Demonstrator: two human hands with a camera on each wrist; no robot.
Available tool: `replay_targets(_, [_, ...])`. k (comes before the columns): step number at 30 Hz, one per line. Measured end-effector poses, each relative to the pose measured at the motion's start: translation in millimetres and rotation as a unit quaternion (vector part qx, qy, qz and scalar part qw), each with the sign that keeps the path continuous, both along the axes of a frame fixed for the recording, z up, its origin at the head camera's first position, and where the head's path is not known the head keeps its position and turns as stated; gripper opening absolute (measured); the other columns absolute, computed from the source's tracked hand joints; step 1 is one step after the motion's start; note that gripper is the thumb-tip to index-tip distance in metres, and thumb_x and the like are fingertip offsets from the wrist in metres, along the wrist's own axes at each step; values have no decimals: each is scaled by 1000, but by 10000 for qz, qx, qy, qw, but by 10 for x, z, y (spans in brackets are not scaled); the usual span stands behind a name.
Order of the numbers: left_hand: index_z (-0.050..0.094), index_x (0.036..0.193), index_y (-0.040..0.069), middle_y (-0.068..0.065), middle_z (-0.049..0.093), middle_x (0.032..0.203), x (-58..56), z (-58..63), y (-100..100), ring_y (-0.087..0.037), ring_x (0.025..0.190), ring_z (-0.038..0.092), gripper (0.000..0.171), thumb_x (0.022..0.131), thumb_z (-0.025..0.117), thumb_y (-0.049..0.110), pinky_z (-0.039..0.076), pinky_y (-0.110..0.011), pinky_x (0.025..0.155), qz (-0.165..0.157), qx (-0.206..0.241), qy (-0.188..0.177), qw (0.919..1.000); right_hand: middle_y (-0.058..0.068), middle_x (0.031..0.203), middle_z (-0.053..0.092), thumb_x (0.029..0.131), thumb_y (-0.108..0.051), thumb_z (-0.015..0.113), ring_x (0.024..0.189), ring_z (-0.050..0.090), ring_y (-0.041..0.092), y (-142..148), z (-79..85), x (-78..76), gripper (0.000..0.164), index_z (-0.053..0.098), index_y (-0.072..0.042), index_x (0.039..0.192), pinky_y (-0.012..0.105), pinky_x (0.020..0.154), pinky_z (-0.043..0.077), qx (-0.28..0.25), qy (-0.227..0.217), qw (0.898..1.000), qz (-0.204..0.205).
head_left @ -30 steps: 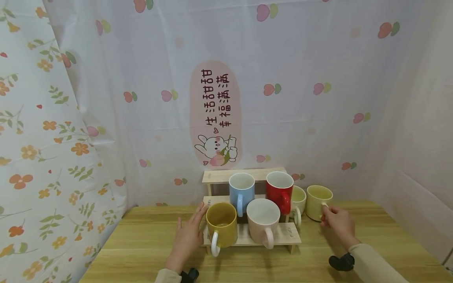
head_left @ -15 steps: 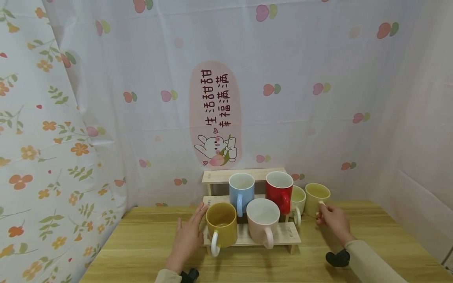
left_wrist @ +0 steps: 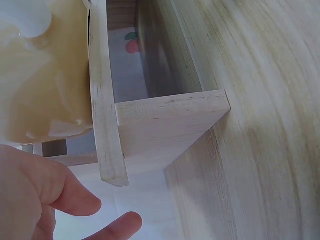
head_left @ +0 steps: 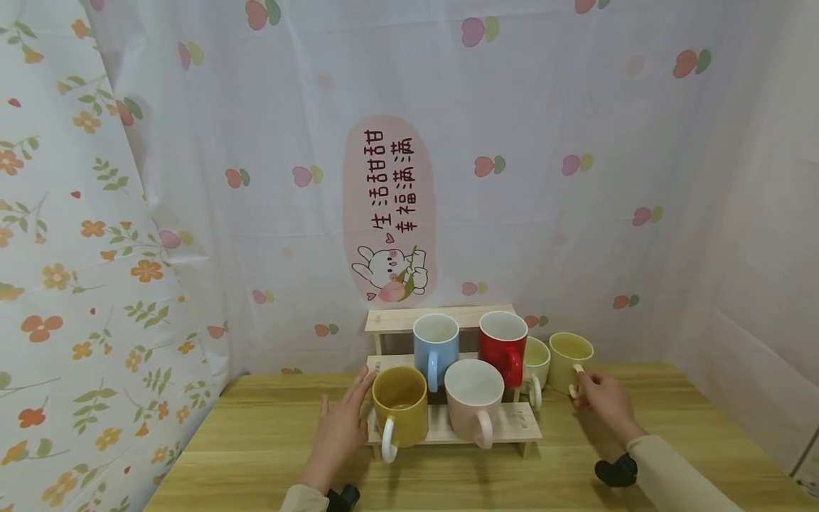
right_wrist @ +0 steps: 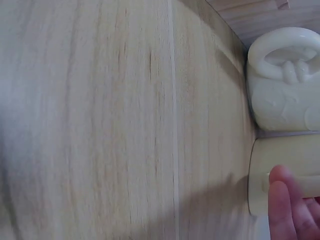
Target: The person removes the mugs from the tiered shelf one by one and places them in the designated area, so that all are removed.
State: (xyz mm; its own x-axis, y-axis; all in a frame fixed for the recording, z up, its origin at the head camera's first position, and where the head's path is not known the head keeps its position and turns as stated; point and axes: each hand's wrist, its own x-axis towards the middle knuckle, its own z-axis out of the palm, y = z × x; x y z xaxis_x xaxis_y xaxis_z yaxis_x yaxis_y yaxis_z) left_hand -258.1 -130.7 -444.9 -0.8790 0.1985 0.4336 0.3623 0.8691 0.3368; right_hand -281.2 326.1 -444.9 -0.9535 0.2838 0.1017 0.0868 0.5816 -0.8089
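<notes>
In the head view my right hand (head_left: pixel 608 402) pinches the handle of a pale yellow mug (head_left: pixel 564 370) standing upright on the table at the right. That yellow mug (right_wrist: pixel 262 155) shows under my fingers in the right wrist view. Close on its left is a pale green mug (head_left: pixel 536 355) with a ring-shaped handle, partly hidden by a red mug. My left hand (head_left: pixel 342 427) has its fingers stretched along the left end of a stepped wooden rack (head_left: pixel 441 434), beside a mustard mug (head_left: pixel 402 405) with a white handle. From the left wrist, thumb and finger are apart near the rack's end.
On the rack's front step, a pink mug (head_left: pixel 475 398) stands right of the mustard one. A light blue mug (head_left: pixel 436 348) and the red mug (head_left: pixel 502 345) occupy the middle step. Patterned curtain (head_left: pixel 288 249) hangs behind the wooden table (head_left: pixel 256 441).
My right hand has brought the yellow mug a little to the left, nearer the pale green mug. The left hand stays in place by the rack.
</notes>
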Motion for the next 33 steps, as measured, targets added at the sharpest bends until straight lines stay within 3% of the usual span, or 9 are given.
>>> replay_targets(6, [41, 144, 17, -4, 38, 152, -11, -4, -6, -24, 87, 67, 81, 71, 62, -10, 25, -76, 99, -9, -16, 87, 10000, 16, 72, 70, 99, -34, 35, 61, 69, 21, -17, 41, 73, 52, 55, 13, 107, 31, 56, 57, -117, 73, 9998, -133])
replay_targets(11, [40, 145, 17, -2, 38, 153, -10, -17, -3, -14, 67, 62, 81, 71, 61, -10, 24, -77, 99, -18, -10, -45, 10000, 23, 83, 70, 97, -31, 32, 61, 69, 21, -28, 81, 148, 53, 55, 13, 114, 28, 56, 55, 82, 160, 9990, -419])
replay_targets(15, [40, 144, 17, -3, 38, 153, -8, -17, -3, -14, 68, 63, 81, 71, 61, -11, 24, -77, 99, -34, 30, -45, 10000, 22, 84, 71, 97, -32, 31, 59, 68, 17, -46, 139, 185, 53, 56, 11, 118, 26, 54, 55, -57, 246, 9982, -550])
replay_targets(20, [40, 145, 17, -3, 37, 153, -16, -8, -4, -15, 69, 63, 81, 72, 61, -11, 23, -77, 99, -39, 64, 0, 10000, 19, 86, 69, 98, -32, 35, 60, 65, 13, -107, 225, 221, 51, 60, 12, 107, 29, 53, 58, -436, 406, 9972, -446])
replay_targets(33, [40, 144, 17, -2, 37, 153, -6, -22, -8, -18, 76, 66, 79, 73, 59, -10, 24, -77, 99, -4, 62, 1, 10000, 9, 75, 67, 99, -33, 42, 58, 65, 14, -328, 353, 307, 44, 65, 3, 86, 24, 51, 55, 296, 437, 9986, 60])
